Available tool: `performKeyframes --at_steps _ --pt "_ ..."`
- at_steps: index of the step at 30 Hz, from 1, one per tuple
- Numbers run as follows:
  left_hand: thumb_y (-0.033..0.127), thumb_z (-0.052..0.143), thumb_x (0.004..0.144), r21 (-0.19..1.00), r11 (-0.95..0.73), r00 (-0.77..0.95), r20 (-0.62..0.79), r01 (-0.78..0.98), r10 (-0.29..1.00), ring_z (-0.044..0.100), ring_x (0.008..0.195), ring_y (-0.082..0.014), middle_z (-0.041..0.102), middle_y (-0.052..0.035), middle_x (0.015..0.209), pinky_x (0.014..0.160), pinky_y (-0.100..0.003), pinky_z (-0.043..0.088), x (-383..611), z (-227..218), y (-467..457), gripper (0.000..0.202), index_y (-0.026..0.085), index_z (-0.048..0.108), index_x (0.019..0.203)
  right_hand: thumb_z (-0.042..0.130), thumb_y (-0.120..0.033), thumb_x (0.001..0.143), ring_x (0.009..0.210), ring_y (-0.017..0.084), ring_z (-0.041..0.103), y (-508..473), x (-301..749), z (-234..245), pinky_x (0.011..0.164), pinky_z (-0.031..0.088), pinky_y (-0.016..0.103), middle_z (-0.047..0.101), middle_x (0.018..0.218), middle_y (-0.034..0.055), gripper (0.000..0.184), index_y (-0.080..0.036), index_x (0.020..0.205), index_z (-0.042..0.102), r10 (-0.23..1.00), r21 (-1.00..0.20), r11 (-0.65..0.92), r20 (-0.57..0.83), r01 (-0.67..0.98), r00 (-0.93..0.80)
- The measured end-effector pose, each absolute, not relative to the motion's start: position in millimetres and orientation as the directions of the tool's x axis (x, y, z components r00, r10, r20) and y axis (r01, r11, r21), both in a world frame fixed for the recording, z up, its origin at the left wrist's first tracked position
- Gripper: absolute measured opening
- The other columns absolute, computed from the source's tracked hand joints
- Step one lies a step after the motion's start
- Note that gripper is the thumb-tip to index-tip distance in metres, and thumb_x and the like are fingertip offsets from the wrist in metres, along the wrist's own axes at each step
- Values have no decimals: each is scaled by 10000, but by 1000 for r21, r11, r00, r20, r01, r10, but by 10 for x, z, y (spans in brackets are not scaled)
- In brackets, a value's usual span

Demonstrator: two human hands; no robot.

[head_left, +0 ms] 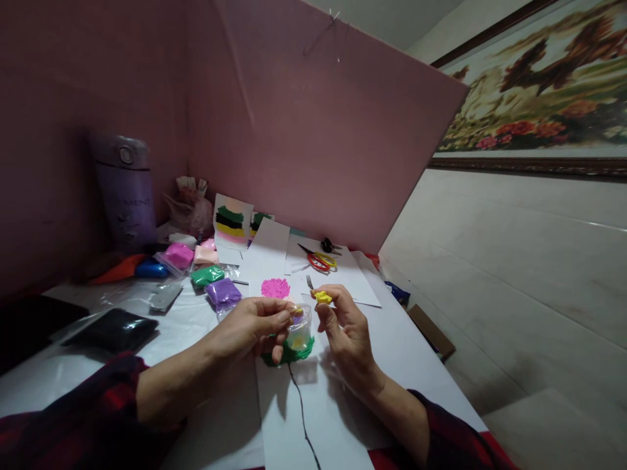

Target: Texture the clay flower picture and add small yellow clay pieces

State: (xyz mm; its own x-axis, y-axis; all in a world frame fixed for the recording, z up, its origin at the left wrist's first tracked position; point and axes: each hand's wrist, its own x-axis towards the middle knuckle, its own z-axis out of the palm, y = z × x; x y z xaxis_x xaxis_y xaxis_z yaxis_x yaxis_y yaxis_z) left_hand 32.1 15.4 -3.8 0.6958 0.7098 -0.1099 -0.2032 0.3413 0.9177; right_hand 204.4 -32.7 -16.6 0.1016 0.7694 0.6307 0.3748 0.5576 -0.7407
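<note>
My right hand [345, 323] is closed, with a small lump of yellow clay [323, 297] pinched between thumb and fingers. The tines of a small fork [309, 282] show just beyond those fingertips; I cannot tell whether the hand touches it. My left hand [267, 321] pinches the top of a clear plastic bag [300, 331] with traces of yellow in it. Below the bag, green clay [298, 352] is spread on a white sheet [284, 405], where a thin black line [302, 418] runs toward me. Farther up the sheet lies a textured pink clay patch [275, 288].
Bagged clay in purple [223, 294], green [206, 277], pink [178, 254] and black [112, 330] lies left. Scissors [321, 261] rest on paper at the back, near a painted striped card [233, 222]. A purple bottle [126, 196] stands back left, against pink panels [304, 117].
</note>
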Motion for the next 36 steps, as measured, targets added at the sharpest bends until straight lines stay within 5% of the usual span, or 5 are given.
performKeyframes --at_steps 4,22,27,31,36 --pt "388 784 691 927 296 712 -47 -230 701 521 493 -85 560 12 610 479 -201 440 346 -62 150 318 119 673 818 587 -171 894 933 187 575 -389 2026 -118 778 516 334 565 1044 57 269 -269 1125 684 666 -538 655 743 531 -68" --pt "365 760 691 965 180 682 -1 -192 731 542 497 -91 569 16 674 536 -237 388 345 29 77 322 121 682 886 525 -170 938 1044 191 582 -426 2031 -67 878 493 356 596 1074 49 276 -278 1135 684 622 -585 644 775 493 106" --pt "368 746 708 984 65 719 78 -168 691 568 522 -98 606 -4 703 552 -234 373 339 4 88 305 117 690 870 607 -159 880 972 215 598 -417 2005 -90 835 508 395 635 1049 68 295 -257 1143 697 635 -473 640 769 606 -70" --pt "340 775 678 963 198 698 -14 -184 716 563 529 -104 604 0 702 564 -247 418 351 22 72 329 119 686 904 556 -179 923 1017 205 601 -425 2017 -84 879 505 401 628 1054 65 250 -251 1117 697 636 -567 606 767 558 89" --pt "302 754 710 952 225 726 -4 -208 688 569 574 -113 608 -15 693 572 -239 426 348 30 57 274 114 690 898 587 -159 886 1040 236 582 -437 2019 -91 863 515 445 610 1147 84 334 -291 1181 673 585 -409 653 807 637 -81"
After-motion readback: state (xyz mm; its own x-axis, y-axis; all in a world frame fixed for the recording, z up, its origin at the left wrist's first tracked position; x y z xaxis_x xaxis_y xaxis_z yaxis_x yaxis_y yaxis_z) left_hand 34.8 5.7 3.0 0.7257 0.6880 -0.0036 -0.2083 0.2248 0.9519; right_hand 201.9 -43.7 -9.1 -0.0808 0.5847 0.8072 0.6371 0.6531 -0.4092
